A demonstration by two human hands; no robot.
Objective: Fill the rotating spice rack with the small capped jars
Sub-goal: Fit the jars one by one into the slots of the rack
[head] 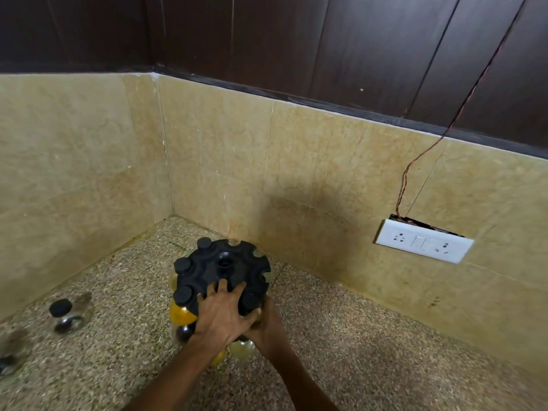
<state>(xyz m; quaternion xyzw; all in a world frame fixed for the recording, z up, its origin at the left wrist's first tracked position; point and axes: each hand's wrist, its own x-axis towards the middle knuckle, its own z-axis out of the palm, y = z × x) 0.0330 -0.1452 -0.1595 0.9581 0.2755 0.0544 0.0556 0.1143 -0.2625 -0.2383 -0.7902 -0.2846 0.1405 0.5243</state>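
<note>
The black rotating spice rack (225, 262) stands on the speckled counter near the corner. Capped jars sit in its left slots, their black caps (182, 265) sticking up, and one jar holds yellow powder (181, 314). The far and right slots show as open notches. My left hand (222, 312) lies on the rack's near top with fingers spread and the thumb hooked over the edge. Partly hidden under it, my right hand (269, 324) is wrapped around a capped jar (249, 301) at the rack's near-right slot. More jars show on the lower tier (241, 348).
A loose clear jar with a black cap (63, 312) stands on the counter at the left, and another blurred jar (12, 351) sits at the left edge. Beige tiled walls close the corner. A white socket plate (424, 244) with a hanging wire is on the right wall.
</note>
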